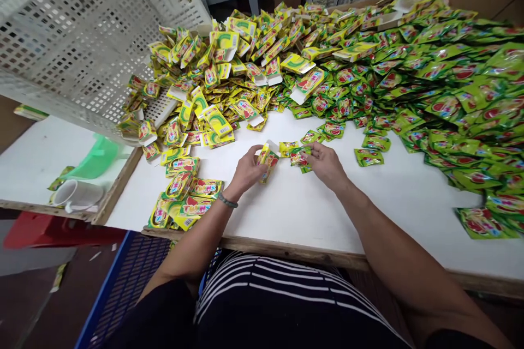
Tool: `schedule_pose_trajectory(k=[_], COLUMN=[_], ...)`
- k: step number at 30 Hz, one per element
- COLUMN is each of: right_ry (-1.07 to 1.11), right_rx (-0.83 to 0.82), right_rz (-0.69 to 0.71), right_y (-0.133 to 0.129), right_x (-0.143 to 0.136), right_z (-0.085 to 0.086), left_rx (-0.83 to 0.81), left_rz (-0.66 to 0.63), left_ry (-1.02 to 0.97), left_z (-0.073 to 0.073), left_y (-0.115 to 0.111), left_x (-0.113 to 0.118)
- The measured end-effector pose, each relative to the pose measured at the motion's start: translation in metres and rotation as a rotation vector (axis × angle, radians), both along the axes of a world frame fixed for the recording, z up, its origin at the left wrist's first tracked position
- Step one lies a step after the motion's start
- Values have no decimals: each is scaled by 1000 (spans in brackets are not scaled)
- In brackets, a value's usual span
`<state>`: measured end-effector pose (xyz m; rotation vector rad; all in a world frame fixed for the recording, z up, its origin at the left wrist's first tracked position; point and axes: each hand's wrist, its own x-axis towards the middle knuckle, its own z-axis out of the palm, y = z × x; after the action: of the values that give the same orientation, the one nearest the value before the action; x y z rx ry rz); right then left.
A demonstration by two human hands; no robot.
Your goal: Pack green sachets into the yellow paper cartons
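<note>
My left hand [248, 170] is closed around a small yellow-and-green box [268, 162], tilted above the white table, with its flap at the top end. To its right, my right hand [326, 164] pinches a small green packet [298, 157] with a red fruit print. A yellow packet [288, 146] lies just beside that one, touching or nearly so. Behind my right hand, a few green packets [329, 130] rest on the table. Left of my left wrist lies a group of filled-looking boxes [196, 207] near the front edge.
A large heap of green packets [446, 103] covers the right side. Yellow boxes [223, 43], some with flaps up, pile at the back. A white perforated crate [102, 38] tips toward them at left. A white mug [78, 194] lies sideways near a green plastic scoop-like piece [96, 158].
</note>
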<state>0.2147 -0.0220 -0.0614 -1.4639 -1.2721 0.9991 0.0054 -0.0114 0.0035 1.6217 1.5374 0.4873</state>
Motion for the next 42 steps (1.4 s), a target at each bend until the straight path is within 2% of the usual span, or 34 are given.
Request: schedule_pose_trajectory(k=[3, 5, 7, 10, 13, 16, 18, 21, 24, 28, 30, 32, 35, 38, 42], right_ry=[225, 168, 18, -143, -182, -204, -257, -485, -728, -838, -810, -691, -296, 73, 135], right_rx=[17, 59, 77, 96, 107, 111, 124, 155, 135, 80, 46, 28, -19, -93, -78], right_rz=[-29, -8, 60, 172, 208, 179, 92, -11, 54, 114, 108, 57, -53, -5, 17], right_y=[0, 0, 0, 0, -1, 3, 10, 22, 29, 24, 21, 17, 12, 5, 1], right_x=[-2, -3, -3, -4, -12, -22, -23, -20, -18, -17, -13, -8, -6, -15, -23], right_z=[12, 19, 23, 22, 15, 10, 9, 8, 5, 2, 5, 10, 17, 21, 23], left_rx=[-203, -273, -288, -318, -383, -405, -402, -397, -393, -401, -408, -405, -387, -365, -355], left_rz=[43, 48, 64, 88, 104, 141, 180, 246, 301, 334, 342, 346, 319, 269, 228], left_ry=[-437, -599, -676, -705, -680, -655, -647, -643, -668, -681, -674, -661, -643, -676, -741], left_z=[-10, -16, -18, -18, -19, -22, -23, -26, -27, -28, -28, -29, -31, -30, -23], left_y=[-3, -6, -9, -11, -10, -7, -3, 2, 6, 8, 7, 6, 4, 1, -1], left_x=[-2, 1, 5, 7, 6, 3, 0, -6, -9, -9, -9, -8, -6, -3, -2])
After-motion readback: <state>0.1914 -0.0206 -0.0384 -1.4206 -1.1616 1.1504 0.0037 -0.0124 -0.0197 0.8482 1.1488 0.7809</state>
